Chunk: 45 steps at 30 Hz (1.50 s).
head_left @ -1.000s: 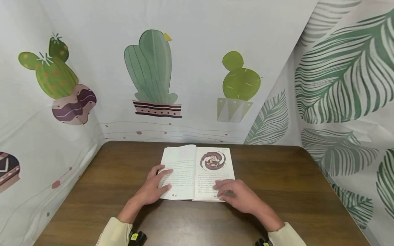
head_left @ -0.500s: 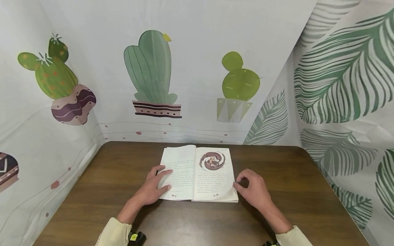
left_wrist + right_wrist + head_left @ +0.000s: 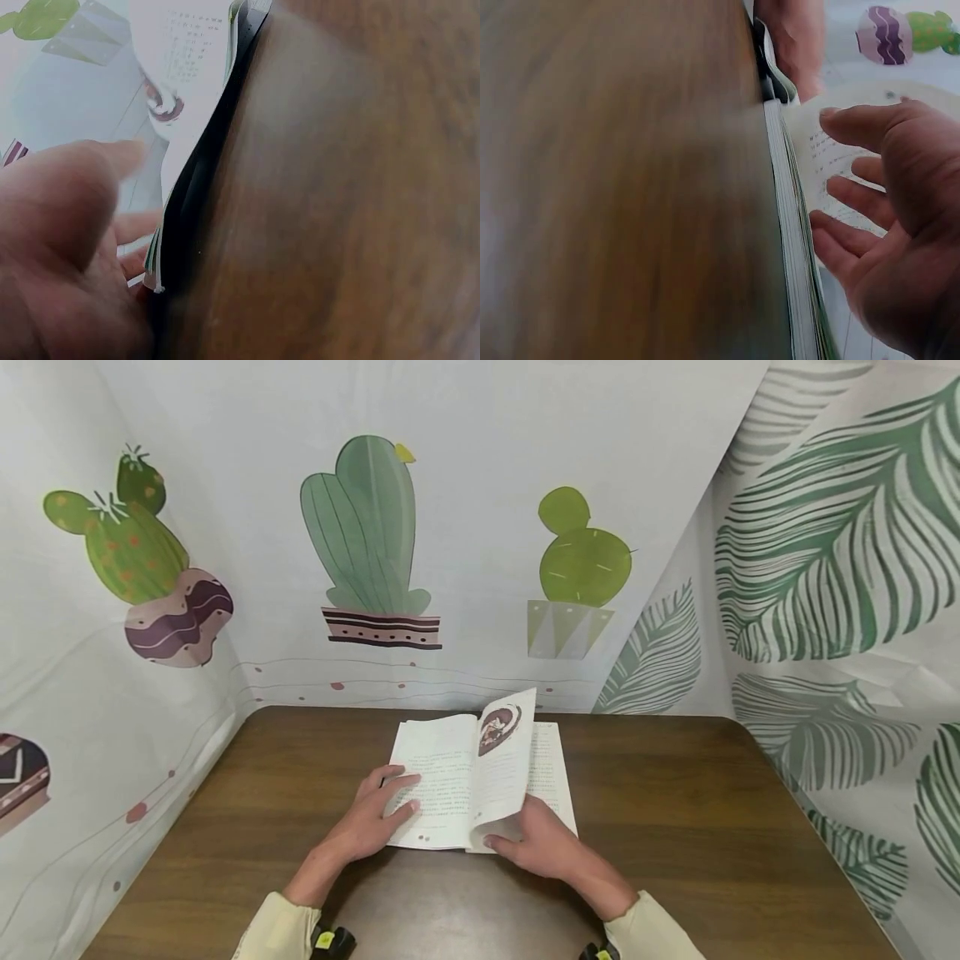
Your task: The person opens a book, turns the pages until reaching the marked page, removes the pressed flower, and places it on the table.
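Brown wood-grain tabletop (image 3: 457, 914) stretching wide either side, left hand (image 3: 365, 827) on left page's (image 3: 442, 785) outer edge, fingers (image 3: 402, 783) apart, right hand (image 3: 547, 845), parted fingers behind a curling paper page (image 3: 504, 785), open book (image 3: 472, 777) mid-tabletop, cactus-print backdrop (image 3: 480, 527) beyond.

I see bare tabletop (image 3: 697, 802) outward of the left hand (image 3: 367, 827), outward of the right hand (image 3: 543, 843) and between the forearms (image 3: 600, 885). Crossing straight between the hands, the book (image 3: 442, 785) and its raised page (image 3: 504, 777) block passage; ahead, the wall (image 3: 480, 635) does.
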Motion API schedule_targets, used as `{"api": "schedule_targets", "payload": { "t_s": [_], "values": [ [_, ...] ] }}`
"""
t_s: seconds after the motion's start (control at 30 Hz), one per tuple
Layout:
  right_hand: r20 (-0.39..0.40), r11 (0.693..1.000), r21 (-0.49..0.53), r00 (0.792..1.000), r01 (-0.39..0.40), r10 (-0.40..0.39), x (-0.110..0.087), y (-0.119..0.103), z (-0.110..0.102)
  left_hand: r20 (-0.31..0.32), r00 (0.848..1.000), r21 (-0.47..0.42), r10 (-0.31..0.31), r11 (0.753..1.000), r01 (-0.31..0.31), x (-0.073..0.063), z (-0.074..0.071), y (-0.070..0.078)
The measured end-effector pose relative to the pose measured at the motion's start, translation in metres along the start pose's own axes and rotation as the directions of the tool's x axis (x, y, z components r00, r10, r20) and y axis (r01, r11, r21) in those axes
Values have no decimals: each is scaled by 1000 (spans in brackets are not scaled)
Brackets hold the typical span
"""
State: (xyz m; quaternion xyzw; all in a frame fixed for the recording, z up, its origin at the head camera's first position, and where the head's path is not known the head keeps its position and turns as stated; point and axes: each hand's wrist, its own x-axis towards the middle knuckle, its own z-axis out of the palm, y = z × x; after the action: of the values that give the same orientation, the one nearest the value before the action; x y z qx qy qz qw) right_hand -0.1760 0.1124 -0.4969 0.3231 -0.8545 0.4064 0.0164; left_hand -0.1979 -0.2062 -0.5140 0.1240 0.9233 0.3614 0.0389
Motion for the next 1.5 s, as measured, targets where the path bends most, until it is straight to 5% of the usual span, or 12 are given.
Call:
{"api": "schedule_targets", "payload": {
  "t_s": [0.13, 0.3, 0.37, 0.5, 0.57, 0.8, 1.5],
  "values": [
    [60, 993, -97, 996, 72, -66, 8, -7, 10, -24, 998, -213, -55, 976, 49, 5, -2, -4],
    [103, 980, -175, 992, 97, -80, 10, -13, 11, -3, 991, -517, -136, 848, 115, 8, -7, -5],
    [113, 975, -201, 991, 97, -75, 10, -14, 11, -6, 990, -471, -141, 874, 121, 8, -7, -5],
    [123, 970, -226, 991, 88, -62, 10, -15, 10, -42, 994, -246, -100, 965, 87, 6, -4, -5],
    [114, 971, -225, 992, 77, -52, 11, -15, 10, -57, 996, -172, -75, 983, 64, 5, -2, -4],
    [59, 972, -224, 997, 65, -54, 9, -14, 6, -69, 997, -139, -34, 990, 24, 4, 0, -2],
    [97, 980, -180, 993, 81, -65, -8, -1, -16, -56, 998, -109, -30, 994, 24, 4, 0, -6]
  ]
}}
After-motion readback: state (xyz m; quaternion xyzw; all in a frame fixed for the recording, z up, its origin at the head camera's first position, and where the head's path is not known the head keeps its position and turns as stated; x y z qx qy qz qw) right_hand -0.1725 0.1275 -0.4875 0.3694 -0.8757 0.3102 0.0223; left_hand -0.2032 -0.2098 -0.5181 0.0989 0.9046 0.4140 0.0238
